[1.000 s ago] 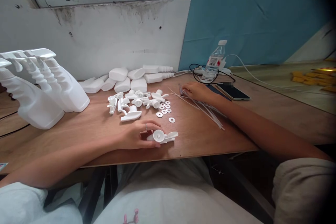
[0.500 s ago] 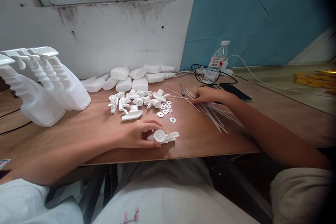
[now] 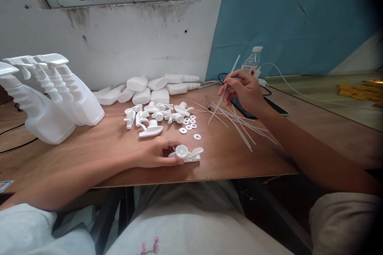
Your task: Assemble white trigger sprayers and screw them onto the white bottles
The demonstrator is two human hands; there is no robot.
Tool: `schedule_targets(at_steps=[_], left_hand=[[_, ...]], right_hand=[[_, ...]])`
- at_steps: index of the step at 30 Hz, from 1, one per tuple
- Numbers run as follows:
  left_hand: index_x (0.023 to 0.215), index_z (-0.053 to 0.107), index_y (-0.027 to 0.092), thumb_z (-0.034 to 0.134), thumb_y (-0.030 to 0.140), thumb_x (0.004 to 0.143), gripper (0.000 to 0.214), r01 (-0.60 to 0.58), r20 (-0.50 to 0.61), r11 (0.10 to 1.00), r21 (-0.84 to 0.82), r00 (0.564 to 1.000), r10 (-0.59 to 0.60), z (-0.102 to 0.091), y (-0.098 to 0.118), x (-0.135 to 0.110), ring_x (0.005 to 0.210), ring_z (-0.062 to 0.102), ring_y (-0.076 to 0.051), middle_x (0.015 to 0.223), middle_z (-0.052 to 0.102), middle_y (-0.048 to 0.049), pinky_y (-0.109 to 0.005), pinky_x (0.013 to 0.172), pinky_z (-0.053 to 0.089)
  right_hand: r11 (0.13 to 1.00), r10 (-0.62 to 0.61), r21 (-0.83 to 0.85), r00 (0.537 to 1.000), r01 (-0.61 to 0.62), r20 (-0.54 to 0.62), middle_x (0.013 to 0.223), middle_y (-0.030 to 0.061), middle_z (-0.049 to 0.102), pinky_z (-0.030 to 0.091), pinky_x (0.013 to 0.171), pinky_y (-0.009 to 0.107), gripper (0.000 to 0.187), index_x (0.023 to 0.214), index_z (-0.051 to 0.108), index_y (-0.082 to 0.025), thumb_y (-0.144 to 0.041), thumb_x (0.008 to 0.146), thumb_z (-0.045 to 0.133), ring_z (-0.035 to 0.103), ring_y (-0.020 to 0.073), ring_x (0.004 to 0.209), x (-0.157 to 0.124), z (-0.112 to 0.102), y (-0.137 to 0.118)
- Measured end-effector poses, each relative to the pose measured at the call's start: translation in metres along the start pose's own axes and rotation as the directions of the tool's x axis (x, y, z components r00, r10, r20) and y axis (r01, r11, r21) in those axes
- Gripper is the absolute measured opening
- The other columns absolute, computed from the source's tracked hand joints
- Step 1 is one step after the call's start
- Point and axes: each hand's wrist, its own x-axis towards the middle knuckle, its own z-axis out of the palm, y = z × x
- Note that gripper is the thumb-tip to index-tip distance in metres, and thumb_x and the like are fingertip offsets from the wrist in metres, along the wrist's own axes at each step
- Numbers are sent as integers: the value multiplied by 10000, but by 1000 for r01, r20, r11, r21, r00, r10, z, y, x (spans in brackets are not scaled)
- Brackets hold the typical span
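Note:
Near the table's front edge, my left hand [image 3: 163,152] is closed around a white spray trigger head [image 3: 182,152], its round cap opening facing up. My right hand [image 3: 241,89] is raised over the right of the table, pinching a thin white dip tube [image 3: 221,99] that slants up past the fingers. Below it lies a loose spread of several more white tubes [image 3: 243,129]. Several flat white washers [image 3: 197,137] lie beyond the held head, beside a cluster of other white trigger heads [image 3: 152,128].
Assembled white spray bottles [image 3: 80,99] stand at the left. Several empty white bottles [image 3: 142,96] lie along the wall. At the right back are a water bottle [image 3: 253,59], cables, a dark phone [image 3: 277,107] and another dark object [image 3: 243,109]. A small pen-like tool [image 3: 208,103] lies near the tubes.
My right hand has risen from the tube pile, lifting one tube with it and tilting it upright. My left hand stays in place; the spray trigger head in it has tipped slightly.

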Motion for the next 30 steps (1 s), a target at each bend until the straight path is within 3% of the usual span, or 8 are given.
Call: schedule_targets(at_steps=[5, 8, 13, 14, 16, 21, 25, 30], left_hand=[[1182, 652, 136, 660, 451, 859, 451, 80, 33, 997, 5, 996, -80, 0, 0, -1, 791, 562, -143, 967, 679, -57, -224, 638, 410], [1184, 654, 140, 657, 445, 861, 445, 76, 31, 997, 9, 997, -77, 0, 0, -2, 781, 561, -139, 964, 681, -54, -224, 640, 414], [1167, 663, 143, 697, 422, 835, 435, 58, 10, 998, 10, 998, -59, -1, 1, -2, 781, 566, -131, 935, 671, -39, -218, 660, 426], [1185, 658, 148, 706, 425, 828, 454, 57, 12, 998, 10, 998, -57, -1, 1, -2, 767, 560, -128, 913, 664, -33, -216, 644, 420], [1243, 636, 161, 715, 429, 819, 508, 58, 27, 998, 10, 998, -58, -1, 1, -2, 713, 533, -116, 848, 645, -14, -212, 606, 402], [1200, 654, 144, 716, 447, 815, 494, 41, 25, 999, 35, 999, -42, 0, 0, -2, 727, 528, -122, 888, 666, -32, -218, 633, 406], [1114, 683, 115, 670, 421, 851, 403, 21, 9, 1000, 1, 1000, -21, 2, -1, -1, 756, 549, -135, 856, 667, -39, -223, 665, 423], [1133, 686, 112, 662, 421, 846, 422, 36, 7, 997, -64, 999, -35, 4, 0, 0, 736, 541, -129, 843, 655, -37, -209, 625, 419]], right_hand=[[1000, -19, -13, 992, 21, 122, 737, -2, 649, 474, 439, 260, 339, 972, 545, -209, -463, 821, 711, 581, 116, 463, -6, 9, -1], [987, 110, -142, 963, -76, 247, 737, 15, 660, 477, 485, 241, 343, 915, 595, -176, -476, 802, 717, 591, 106, 513, -4, 6, 1], [864, 445, -475, 695, -167, 565, 790, 69, 713, 514, 676, 255, 352, 874, 718, -107, -446, 779, 716, 655, 146, 705, 2, -5, 17], [857, 463, -486, 668, -170, 582, 793, 71, 717, 516, 696, 261, 355, 867, 728, -103, -445, 772, 718, 660, 151, 722, 2, -4, 20], [885, 428, -424, 695, -192, 578, 793, 70, 722, 526, 716, 275, 365, 872, 732, -104, -451, 761, 728, 667, 156, 728, 1, 4, 23], [993, 106, -13, 874, -114, 475, 792, 70, 723, 551, 693, 300, 320, 891, 696, -122, -425, 802, 746, 674, 154, 703, -23, 47, 1], [997, -27, 82, 871, -16, 491, 795, 68, 721, 539, 632, 278, 258, 836, 679, -133, -387, 858, 712, 674, 147, 691, -52, 80, -23], [987, -148, 31, 836, 155, 529, 835, 52, 719, 536, 695, 272, 236, 807, 672, -153, -365, 908, 656, 674, 142, 763, -70, 98, -28]])
